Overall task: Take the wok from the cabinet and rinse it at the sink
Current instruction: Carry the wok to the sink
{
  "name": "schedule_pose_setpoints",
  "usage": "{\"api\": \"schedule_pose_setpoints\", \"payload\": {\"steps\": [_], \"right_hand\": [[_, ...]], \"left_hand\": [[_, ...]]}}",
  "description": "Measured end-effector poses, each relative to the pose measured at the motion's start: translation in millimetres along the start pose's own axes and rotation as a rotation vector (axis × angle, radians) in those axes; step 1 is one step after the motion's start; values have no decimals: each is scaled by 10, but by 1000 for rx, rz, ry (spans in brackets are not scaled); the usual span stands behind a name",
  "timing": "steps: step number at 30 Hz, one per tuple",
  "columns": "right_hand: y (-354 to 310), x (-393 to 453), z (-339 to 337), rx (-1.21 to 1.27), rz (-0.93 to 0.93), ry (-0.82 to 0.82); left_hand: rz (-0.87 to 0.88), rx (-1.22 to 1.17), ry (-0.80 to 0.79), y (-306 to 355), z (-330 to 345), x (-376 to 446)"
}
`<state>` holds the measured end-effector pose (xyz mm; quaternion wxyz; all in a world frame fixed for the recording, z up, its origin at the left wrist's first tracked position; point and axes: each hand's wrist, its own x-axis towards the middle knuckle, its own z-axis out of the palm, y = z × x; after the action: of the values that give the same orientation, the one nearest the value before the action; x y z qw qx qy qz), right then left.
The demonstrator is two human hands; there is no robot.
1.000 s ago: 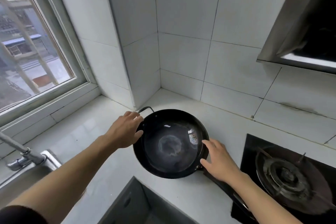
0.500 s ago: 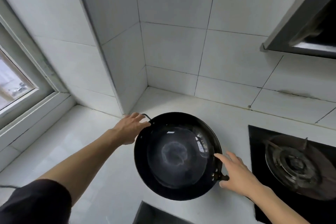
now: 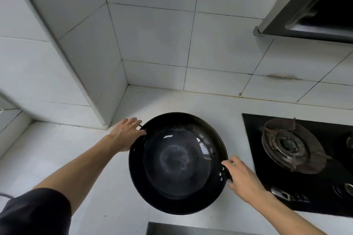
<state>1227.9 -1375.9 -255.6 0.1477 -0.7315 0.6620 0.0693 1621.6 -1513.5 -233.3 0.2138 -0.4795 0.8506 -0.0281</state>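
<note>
A round black wok [image 3: 177,162] with a pale ring mark in its bottom sits over the white countertop [image 3: 63,150], between my two hands. My left hand [image 3: 127,134] grips its far-left rim, where a small wire loop handle sticks out. My right hand [image 3: 241,177] closes around the base of the long handle at the right rim, beside the rivets; the handle itself is hidden under the hand. Whether the wok rests on the counter or is lifted off it cannot be told. The sink is out of view.
A black gas hob with a burner [image 3: 288,145] and a control knob [image 3: 349,189] lies to the right of the wok. A range hood [image 3: 313,11] hangs at the upper right. Tiled walls form a corner behind. A cabinet edge [image 3: 172,228] shows at the bottom.
The view has swung right, so the window and tap have left the frame. My right hand has slid from the wok's rim to the handle base. The wok has turned a little.
</note>
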Motion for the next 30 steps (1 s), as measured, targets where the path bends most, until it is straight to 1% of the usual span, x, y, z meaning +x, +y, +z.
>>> {"api": "schedule_pose_setpoints", "payload": {"steps": [3,7,11,15,18,23,30], "right_hand": [[-25,1,11,-82,12,-12],[-20,-27,75,-149,37,-29],[-9,-17,108,-183,36,-4],[18,37,61,-165,7,11],[38,85,-16,-160,-49,29],[24,256,-157,-148,-184,28],[-90,512,-335,-154,-470,58]], "left_hand": [[44,-16,11,-69,29,40],[92,29,27,-124,58,57],[97,68,8,-118,56,38],[63,109,-34,-68,51,-72],[20,108,-81,-13,90,-267],[-92,35,-160,96,91,-768],[-354,-53,-207,527,-48,-1776]]}}
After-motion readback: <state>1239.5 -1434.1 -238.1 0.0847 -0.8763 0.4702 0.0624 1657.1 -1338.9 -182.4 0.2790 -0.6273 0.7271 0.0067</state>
